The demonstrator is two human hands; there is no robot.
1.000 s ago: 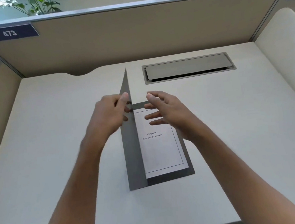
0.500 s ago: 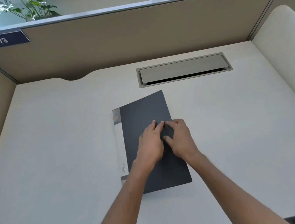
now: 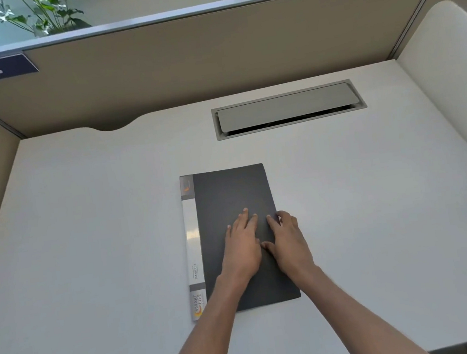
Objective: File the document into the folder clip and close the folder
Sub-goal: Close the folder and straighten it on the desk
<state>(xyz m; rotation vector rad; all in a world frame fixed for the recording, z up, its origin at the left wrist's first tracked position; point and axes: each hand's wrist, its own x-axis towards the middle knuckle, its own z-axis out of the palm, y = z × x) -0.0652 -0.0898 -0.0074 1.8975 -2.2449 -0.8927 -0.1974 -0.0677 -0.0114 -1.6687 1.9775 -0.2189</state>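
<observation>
Folder [image 3: 230,206]: shut and flat on the desk [image 3: 86,222], dark cover up, pale spine strip just left of the left hand. One second back the cover stood upright with the page showing; half a second back it was already down. Since then it looks squared up, edges running straight away from the person.

Document: out of sight under the cover. It lay in the right half of the folder a second ago. Whether the clip grips it cannot be told from here.

Left hand [image 3: 242,250]: palm down on the cover's lower middle, fingers spread and nearly flat, gripping nothing. Looks like pressing rather than holding.

Right hand [image 3: 288,244]: palm down just beside the left, thumb almost touching it, fingertips hooked over the cover's right edge. Flat and loose, nothing clasped.

Change: cover swung from upright to closed; both hands went from its top edge to its face. Between the last two looks the hands have hardly moved.

Meaning: closing step reads as done. Judged near the end, with only lifting the hands left.

Risk: if the page sits loose, the cover may spring up once pressure goes.

Slot [image 3: 288,109]: lidded cable slot well beyond the fingertips, not involved.
</observation>
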